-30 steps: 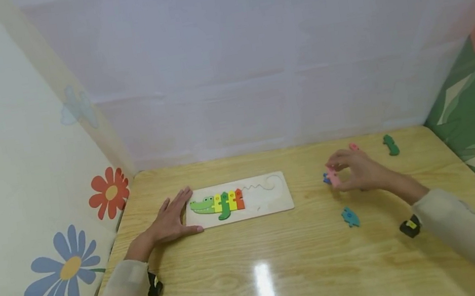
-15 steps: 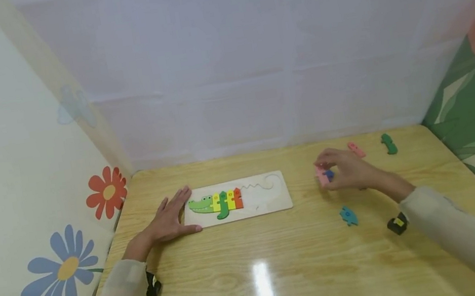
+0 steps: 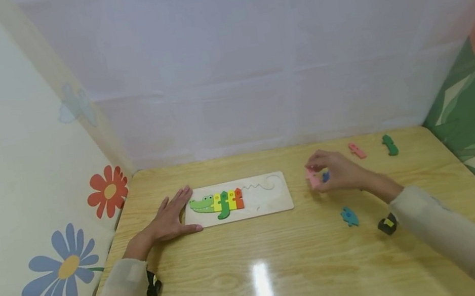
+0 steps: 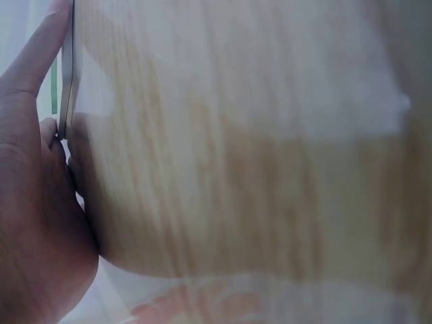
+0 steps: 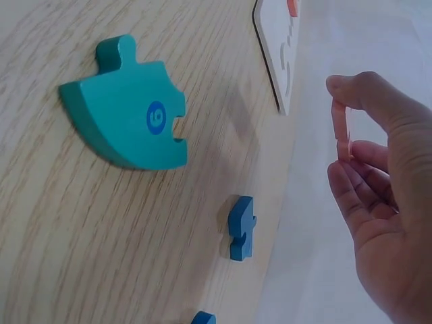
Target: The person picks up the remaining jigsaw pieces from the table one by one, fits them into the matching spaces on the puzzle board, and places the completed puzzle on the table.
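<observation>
In the head view my right hand [image 3: 337, 170] pinches a pink puzzle piece [image 3: 312, 177] between thumb and fingers. The right wrist view has this pink piece [image 5: 340, 125] edge-on, held above the table. Left of it lies the pale wooden puzzle board [image 3: 268, 202], its left part filled by a crocodile head [image 3: 202, 205] and several yellow, green and red-orange body pieces. A zigzag outline and a curled tail outline mark its right part. My left hand [image 3: 170, 220] has its fingers spread around the board's left end, thumb at the near corner; the left wrist view catches the board's edge [image 4: 67, 74].
A blue piece [image 3: 326, 176] lies behind the right hand's fingers. Nearer is a teal piece [image 5: 128, 115] with a round blue number mark. Farther back lie another pink piece [image 3: 356, 150] and a dark green one [image 3: 389, 144]. Cloth walls border the wooden table [image 3: 218, 268].
My right hand has carried the pink piece leftward, toward the board. The other pink piece at the back has come into full view. The left hand and board have stayed put.
</observation>
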Motion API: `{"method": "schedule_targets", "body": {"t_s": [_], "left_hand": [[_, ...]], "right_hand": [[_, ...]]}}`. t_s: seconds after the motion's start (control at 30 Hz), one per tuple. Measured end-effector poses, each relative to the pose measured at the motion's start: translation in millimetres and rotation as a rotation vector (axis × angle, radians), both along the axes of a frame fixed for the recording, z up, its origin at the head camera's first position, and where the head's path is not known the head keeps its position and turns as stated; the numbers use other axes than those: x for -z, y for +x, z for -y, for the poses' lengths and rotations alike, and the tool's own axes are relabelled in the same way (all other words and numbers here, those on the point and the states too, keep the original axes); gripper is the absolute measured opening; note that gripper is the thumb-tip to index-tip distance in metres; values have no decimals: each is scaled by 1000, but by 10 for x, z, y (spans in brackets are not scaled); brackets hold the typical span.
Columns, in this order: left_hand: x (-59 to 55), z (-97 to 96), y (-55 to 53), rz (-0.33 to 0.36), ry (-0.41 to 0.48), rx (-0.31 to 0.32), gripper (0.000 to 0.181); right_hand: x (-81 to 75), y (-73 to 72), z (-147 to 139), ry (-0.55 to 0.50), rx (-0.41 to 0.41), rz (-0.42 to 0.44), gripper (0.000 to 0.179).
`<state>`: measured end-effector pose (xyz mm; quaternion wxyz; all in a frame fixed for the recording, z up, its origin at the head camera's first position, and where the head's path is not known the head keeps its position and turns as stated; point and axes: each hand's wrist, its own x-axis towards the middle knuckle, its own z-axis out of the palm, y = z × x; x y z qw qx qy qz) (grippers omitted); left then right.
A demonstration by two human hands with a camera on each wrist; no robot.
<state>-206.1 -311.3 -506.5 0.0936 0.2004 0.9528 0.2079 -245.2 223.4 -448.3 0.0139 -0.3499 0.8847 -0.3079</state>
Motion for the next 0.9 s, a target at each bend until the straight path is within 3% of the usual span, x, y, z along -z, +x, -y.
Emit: {"method": "schedule_targets", "body": {"t_s": [0.9], "left_hand": [[15, 11, -3, 2, 4, 7, 120]], "right_hand": [[29, 7, 408, -47, -74, -11, 59]]}}
